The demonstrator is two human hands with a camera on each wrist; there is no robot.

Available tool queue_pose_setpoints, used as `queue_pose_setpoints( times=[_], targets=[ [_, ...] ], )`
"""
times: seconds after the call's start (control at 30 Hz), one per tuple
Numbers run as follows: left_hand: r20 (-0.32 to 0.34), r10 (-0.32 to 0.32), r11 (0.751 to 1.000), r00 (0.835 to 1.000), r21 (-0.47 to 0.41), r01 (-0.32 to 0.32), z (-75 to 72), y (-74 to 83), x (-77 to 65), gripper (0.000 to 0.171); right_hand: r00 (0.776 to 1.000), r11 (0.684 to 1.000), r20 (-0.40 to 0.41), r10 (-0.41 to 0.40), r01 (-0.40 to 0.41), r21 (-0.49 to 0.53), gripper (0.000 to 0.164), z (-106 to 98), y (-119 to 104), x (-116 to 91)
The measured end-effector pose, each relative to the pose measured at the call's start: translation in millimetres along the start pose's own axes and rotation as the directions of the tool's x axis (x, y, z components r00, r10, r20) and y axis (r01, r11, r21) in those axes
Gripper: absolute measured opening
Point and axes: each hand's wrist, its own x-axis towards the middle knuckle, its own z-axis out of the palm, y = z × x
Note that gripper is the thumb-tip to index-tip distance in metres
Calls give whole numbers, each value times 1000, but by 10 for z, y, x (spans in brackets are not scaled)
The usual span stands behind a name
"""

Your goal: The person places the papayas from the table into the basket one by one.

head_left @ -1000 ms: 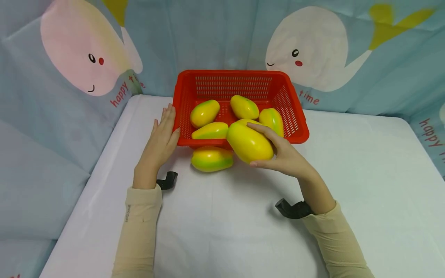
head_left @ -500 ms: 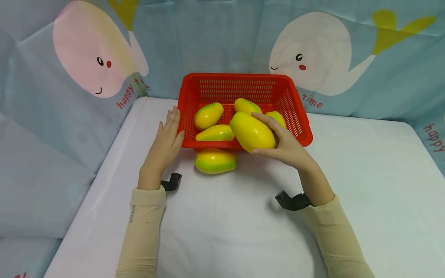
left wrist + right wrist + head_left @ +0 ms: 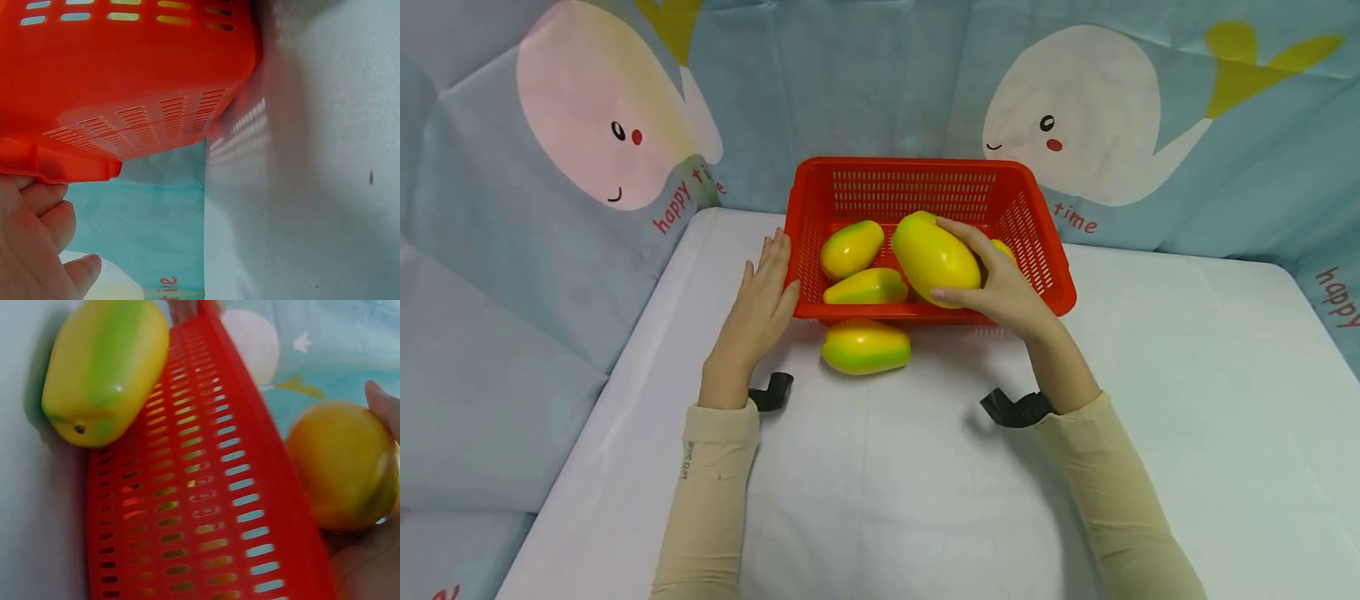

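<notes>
A red plastic basket point(image 3: 1063, 287) stands at the back of the table. My right hand point(image 3: 1011, 292) grips a yellow-green papaya point(image 3: 934, 260) over the basket's front part, thumb toward me and fingers at the far side. Inside lie other papayas: one at the back left point(image 3: 852, 250), one at the front left point(image 3: 867, 287), and one at the right point(image 3: 1003, 249), mostly hidden by my hand. My left hand point(image 3: 756, 312) rests with straight fingers against the basket's left side. Another papaya point(image 3: 866, 347) lies on the table against the basket's front wall, seen close in the right wrist view.
A white cloth point(image 3: 880, 492) covers the table. Light blue curtains point(image 3: 880, 75) with printed whales hang right behind the basket and along the left side. A black wrist mount point(image 3: 1015, 408) sticks out from the right wrist, another point(image 3: 772, 392) from the left.
My right hand has carried its papaya forward and slightly left, from the basket's front rim to over the inside. My left hand keeps its place on the basket. The view has shifted slightly.
</notes>
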Motion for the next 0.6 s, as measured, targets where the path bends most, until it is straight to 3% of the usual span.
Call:
queue_pose_setpoints(
  times=[0.13,0.27,0.6],
  targets=[
    [-3,3,1000,1000,6,-3,1,8,5,63,999,999,-40,-12,13,38,75,27,78,93],
    [-3,4,1000,1000,9,-4,0,5,3,63,997,999,-68,26,-24,42,75,55,126,188],
    [-1,2,1000,1000,17,-2,-1,2,3,63,996,994,-58,66,-60,93,74,114,129,383]
  ],
)
